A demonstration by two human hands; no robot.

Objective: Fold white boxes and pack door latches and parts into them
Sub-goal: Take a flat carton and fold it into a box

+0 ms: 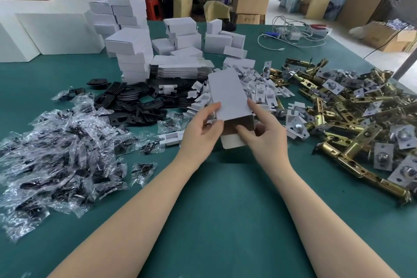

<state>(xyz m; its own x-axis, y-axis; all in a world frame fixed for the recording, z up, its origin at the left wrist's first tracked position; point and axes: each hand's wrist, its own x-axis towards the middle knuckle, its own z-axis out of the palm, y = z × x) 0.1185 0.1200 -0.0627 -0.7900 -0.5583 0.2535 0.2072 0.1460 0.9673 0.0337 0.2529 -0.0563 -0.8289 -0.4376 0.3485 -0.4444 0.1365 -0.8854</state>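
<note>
While both hands work at its near end, the white rectangular cardboard box [228,95] sits lifted above the green tabletop [225,198], its long body pointing away from the person and its open mouth facing them. The left hand [200,130] grips the box's left edge, thumb on the white top panel and fingers curled under the side. The right hand [264,128] holds the right edge, forefinger laid along the top corner and thumb reaching into the brown-lined opening. A white tuck flap [232,142] hangs loose below the mouth, just under both thumbs.

Judging by this, the step in hand is forming the box: it is squared up into a sleeve, its near end not yet closed, and nothing can be seen inside it. The next move probably calls for either tucking that flap in or loading the box first, so one hand must let go while the other keeps the sleeve square.

Out to the right of the right hand lies the heap of brass-coloured metal door latches [352,115] with silvery faceplates. Beyond the left hand lie black metal strike plates [135,104], and to its left a pile of small clear plastic screw packets [56,149]. Just beyond the box lie white plastic inserts [259,90] and, farther off, stacks of folded white boxes [133,52].
</note>
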